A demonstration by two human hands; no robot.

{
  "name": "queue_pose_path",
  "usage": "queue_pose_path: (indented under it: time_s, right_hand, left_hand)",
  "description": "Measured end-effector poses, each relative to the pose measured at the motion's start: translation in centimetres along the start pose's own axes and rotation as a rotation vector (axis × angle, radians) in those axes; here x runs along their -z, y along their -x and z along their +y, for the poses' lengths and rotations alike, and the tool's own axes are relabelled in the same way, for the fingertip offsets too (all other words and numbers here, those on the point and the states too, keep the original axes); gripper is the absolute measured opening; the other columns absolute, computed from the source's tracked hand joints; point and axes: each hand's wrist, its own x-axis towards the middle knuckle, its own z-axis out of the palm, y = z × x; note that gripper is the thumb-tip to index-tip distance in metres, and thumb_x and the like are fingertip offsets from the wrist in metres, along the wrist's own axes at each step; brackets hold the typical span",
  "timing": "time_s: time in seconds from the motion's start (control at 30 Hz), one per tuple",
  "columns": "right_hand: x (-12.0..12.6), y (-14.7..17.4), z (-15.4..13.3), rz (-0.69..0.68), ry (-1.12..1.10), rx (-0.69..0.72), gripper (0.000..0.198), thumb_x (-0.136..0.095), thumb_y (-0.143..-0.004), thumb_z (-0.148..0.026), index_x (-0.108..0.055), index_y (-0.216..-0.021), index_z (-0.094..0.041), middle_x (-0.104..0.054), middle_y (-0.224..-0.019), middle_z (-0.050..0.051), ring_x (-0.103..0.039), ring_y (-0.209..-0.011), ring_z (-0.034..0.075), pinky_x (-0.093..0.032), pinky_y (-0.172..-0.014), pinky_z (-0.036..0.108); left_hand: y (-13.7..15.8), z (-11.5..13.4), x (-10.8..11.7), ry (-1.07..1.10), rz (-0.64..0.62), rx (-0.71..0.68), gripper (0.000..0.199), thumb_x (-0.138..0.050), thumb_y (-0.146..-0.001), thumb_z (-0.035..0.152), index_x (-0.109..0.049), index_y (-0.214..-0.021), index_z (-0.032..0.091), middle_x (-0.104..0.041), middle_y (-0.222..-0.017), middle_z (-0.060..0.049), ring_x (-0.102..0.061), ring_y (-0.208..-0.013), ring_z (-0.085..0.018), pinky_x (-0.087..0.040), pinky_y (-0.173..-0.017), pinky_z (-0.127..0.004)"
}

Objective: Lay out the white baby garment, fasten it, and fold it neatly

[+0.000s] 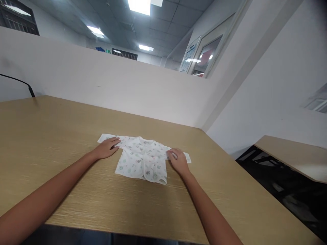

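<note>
- Shirt, small and white with a scattered print, lying flat on the wooden table between the two hands, its front facing up.
- Its collar points away from the person, toward the low wall; its hem lies on the near side, the corner near the right hand slightly curled.
- Its long axis runs sideways, cuff to cuff, across the person's front, with both sleeves stretched outward and the right-hand end slightly nearer the person.
- Left hand: resting on the sleeve at that side, fingers stretched out over the cloth, thumb apart from them; the cuff shows beyond it.
- Right hand: over the other sleeve, fingers bent, the cuff showing past it; whether it pinches the cloth, I cannot tell.
- Farther out, a black cable stands at the table's far left, and ceiling lights shine above the wall.
</note>
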Motion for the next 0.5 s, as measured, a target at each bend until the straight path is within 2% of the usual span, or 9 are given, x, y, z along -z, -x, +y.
queue_pose_path:
  time_s: [0.27, 0.5]
  right_hand:
    - [0.0, 0.2, -1.0, -0.071, 0.032, -0.053, 0.027, -0.052, -0.091, -0.032, -0.071, -0.077, -0.02, -0.073, -0.088, 0.007, -0.063, -0.088, 0.022, -0.045, -0.084, 0.034]
    - [0.0, 0.2, -1.7, -0.097, 0.021, -0.091, 0.029, -0.051, -0.091, -0.032, -0.069, -0.072, -0.02, -0.071, -0.082, 0.005, -0.061, -0.076, 0.019, -0.043, -0.074, 0.03]
  left_hand:
    - [0.1, 0.5, 0.0, -0.022, -0.04, 0.029, 0.068, -0.033, -0.098, 0.061, -0.052, -0.147, 0.019, -0.045, -0.158, -0.011, -0.038, -0.148, -0.029, -0.029, -0.122, -0.05]
    - [0.2, 1.0, 0.3, -0.035, -0.062, 0.047, 0.066, -0.032, -0.098, 0.06, -0.052, -0.147, 0.02, -0.043, -0.159, -0.01, -0.037, -0.149, -0.029, -0.028, -0.123, -0.048]
